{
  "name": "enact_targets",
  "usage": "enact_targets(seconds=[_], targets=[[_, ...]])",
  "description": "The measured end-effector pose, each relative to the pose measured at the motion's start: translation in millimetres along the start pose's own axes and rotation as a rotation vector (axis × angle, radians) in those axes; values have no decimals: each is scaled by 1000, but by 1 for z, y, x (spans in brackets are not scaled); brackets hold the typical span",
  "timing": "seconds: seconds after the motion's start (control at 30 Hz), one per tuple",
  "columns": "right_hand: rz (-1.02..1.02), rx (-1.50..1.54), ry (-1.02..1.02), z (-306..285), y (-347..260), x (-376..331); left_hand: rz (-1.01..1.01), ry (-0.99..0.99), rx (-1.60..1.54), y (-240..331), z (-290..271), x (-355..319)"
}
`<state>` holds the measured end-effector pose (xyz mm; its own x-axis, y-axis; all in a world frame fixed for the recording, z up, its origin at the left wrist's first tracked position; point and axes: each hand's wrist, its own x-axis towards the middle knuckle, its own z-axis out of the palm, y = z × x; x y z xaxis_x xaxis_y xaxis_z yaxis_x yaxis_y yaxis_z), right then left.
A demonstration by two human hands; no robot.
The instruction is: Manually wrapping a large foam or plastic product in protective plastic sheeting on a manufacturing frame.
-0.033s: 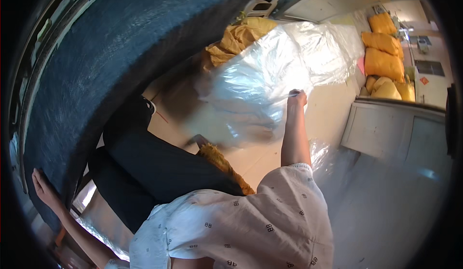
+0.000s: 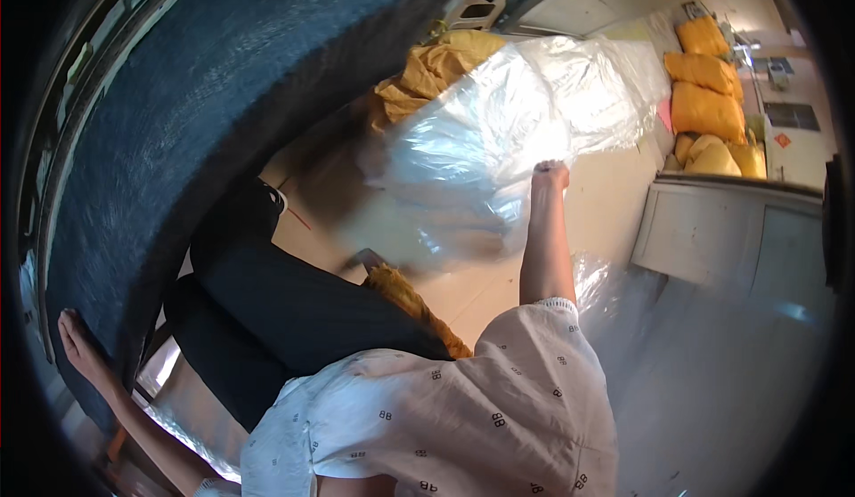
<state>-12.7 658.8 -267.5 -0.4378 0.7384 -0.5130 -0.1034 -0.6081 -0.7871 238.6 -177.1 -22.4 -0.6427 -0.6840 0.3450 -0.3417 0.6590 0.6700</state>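
My right hand [image 2: 550, 175] reaches forward, fingers closed on the near edge of a large, shiny clear plastic sheet [image 2: 463, 141]. The sheet spreads over the floor, partly bunched, and its near left part is smeared by motion. Whether it is a bag or a flat sheet I cannot tell. Beyond its left end lies a crumpled yellow-orange sack [image 2: 436, 69]. Far to the left, my left hand [image 2: 80, 346] rests on a dark blue surface [image 2: 151, 167] with its fingers laid along it, nothing visible in them.
Full yellow sacks [image 2: 708, 114] are stacked at the far right, behind a low grey-white partition [image 2: 690, 230]. The broad blue surface curves along my left. A seat with a brown furry edge [image 2: 410, 301] is beneath me. More clear plastic [image 2: 592, 283] lies by my right arm.
The whole view has shifted very slightly. My right hand keeps its hold on the plastic sheet, and my left hand stays on the blue surface.
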Motion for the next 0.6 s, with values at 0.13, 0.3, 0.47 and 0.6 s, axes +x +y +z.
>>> enact_targets(seconds=[0.13,0.3,0.47,0.6], targets=[[-108,-401,-507,58,12,-88,189,-61,-176,108,66,-26],[-151,-538,-1149,118,54,-286,248,-668,-590,242,158,-120],[-410,-204,-1616,169,-6,-419,172,-819,-974,308,180,-151],[-560,24,-1622,252,-67,-454,361,-1531,-624,260,144,-118]])
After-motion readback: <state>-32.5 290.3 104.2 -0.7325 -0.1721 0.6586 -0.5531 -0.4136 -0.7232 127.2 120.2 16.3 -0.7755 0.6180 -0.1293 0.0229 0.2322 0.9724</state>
